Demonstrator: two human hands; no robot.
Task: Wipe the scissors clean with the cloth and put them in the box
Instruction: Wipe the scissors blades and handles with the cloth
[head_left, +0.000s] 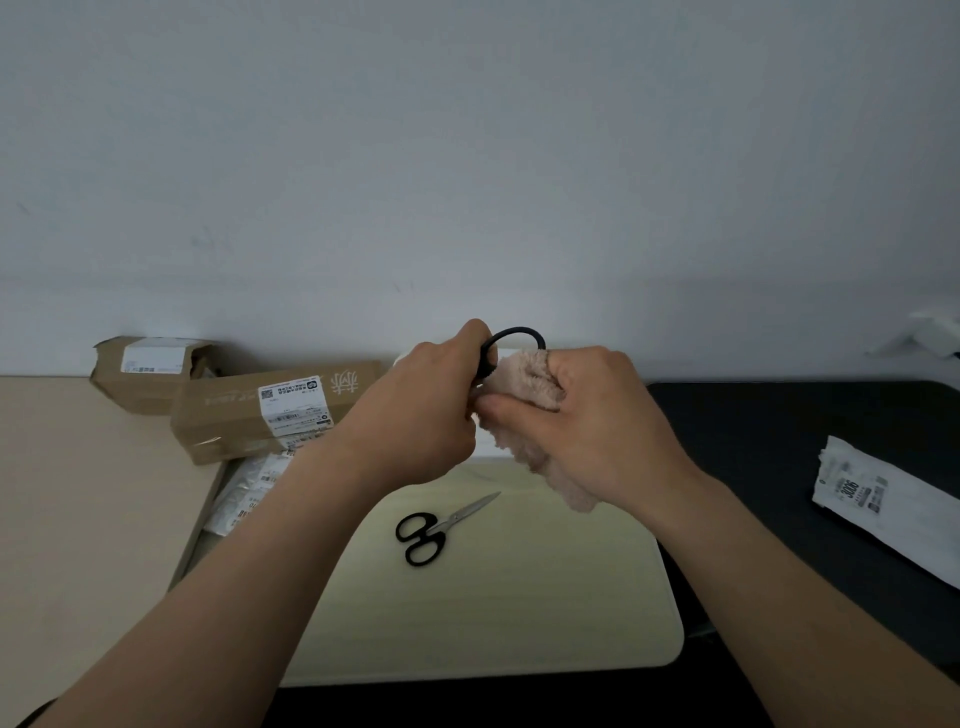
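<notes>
Two scissors show: above the cream mat (519, 613) your left hand (415, 410) clenches the held pair (511, 335) by its handle, steadying it while your right hand (587, 415) grips the cloth (524, 374) round its hidden blades; the spare pair (436, 527) lies on the mat.

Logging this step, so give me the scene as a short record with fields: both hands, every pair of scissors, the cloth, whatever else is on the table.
left hand: grips the black handle of the held scissors
right hand: holds the beige cloth bunched round the blades, which are hidden
spare scissors: closed, lying on the cream mat, untouched
cardboard boxes: back left, by the wall
white parcel: on the black mat, right
stage: wiping; held scissors not yet boxed
</notes>
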